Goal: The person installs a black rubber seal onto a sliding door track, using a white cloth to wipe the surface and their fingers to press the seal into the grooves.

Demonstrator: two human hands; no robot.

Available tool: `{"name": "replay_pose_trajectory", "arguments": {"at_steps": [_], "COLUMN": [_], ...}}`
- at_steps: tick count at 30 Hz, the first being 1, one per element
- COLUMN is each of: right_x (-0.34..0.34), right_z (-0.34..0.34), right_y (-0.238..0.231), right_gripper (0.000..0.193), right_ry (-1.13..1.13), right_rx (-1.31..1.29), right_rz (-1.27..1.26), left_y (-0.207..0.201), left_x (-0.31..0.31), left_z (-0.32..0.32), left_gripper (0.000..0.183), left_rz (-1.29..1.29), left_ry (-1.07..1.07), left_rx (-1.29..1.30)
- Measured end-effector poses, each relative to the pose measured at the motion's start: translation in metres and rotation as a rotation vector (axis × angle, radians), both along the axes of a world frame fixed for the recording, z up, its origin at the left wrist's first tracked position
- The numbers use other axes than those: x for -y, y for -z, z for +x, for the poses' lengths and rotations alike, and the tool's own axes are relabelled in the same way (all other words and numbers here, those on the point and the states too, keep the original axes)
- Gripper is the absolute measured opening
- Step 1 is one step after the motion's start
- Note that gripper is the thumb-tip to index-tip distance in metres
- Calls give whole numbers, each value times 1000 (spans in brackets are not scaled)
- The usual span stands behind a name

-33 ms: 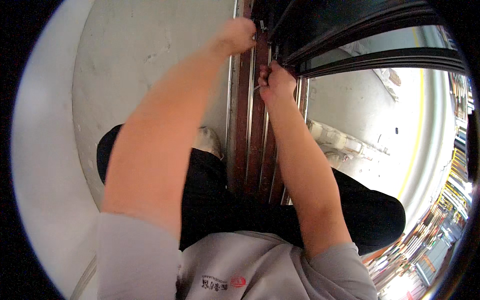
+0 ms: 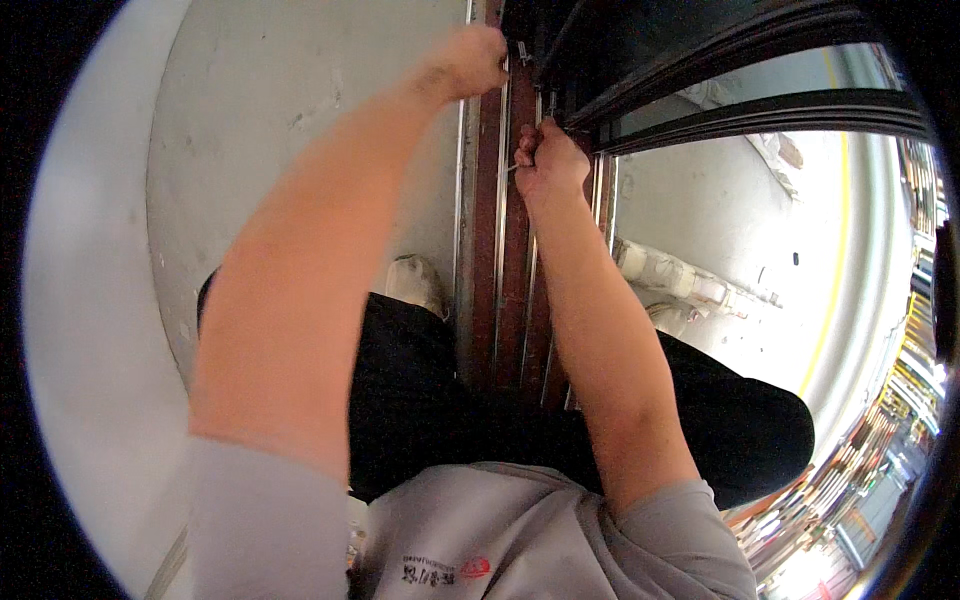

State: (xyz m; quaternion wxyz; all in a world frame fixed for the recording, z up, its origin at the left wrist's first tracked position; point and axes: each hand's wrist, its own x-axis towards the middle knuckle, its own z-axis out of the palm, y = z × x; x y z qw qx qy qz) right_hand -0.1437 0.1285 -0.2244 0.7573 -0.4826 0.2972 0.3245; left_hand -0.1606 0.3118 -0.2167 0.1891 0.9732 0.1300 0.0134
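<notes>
Dark-red grooved track (image 2: 515, 290), left hand (image 2: 476, 62) curled over it, contents unclear, right hand (image 2: 552, 162) gripping thin pale rod (image 2: 511, 170)

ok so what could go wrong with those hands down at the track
The right hand sits close to the dark frame, so its knuckles might get knocked or pinched if that shifts. The thin pale rod poking from it could slip and scratch the metal rail. The left hand is over the brown track and might scrape on a rail edge.
</notes>
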Motion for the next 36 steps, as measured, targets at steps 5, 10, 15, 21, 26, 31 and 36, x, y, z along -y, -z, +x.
{"name": "replay_pose_trajectory", "arguments": {"at_steps": [5,10,15,21,26,31,36], "right_x": [-8,-10,-17,-23,-22,-20,-20], "right_z": [7,14,19,26,23,25,34], "right_y": [19,30,33,45,44,41,53], "right_gripper": [7,6,15,21,22,20,16], "right_ry": [202,331,472,529,446,408,445], "right_rx": [-80,-197,-292,-315,-192,-244,-350], "right_rz": [161,280,450,604,563,499,505], "left_y": [-80,-104,-74,-53,-55,-61,-62], "left_x": [5,32,8,5,4,8,8], "left_z": [11,27,39,48,41,37,37], "left_gripper": [34,31,23,20,18,17,19], "left_rz": [-146,-370,472,135,496,647,469], "left_ry": [88,46,673,352,665,699,662], "left_rx": [33,116,303,119,285,263,324]}}
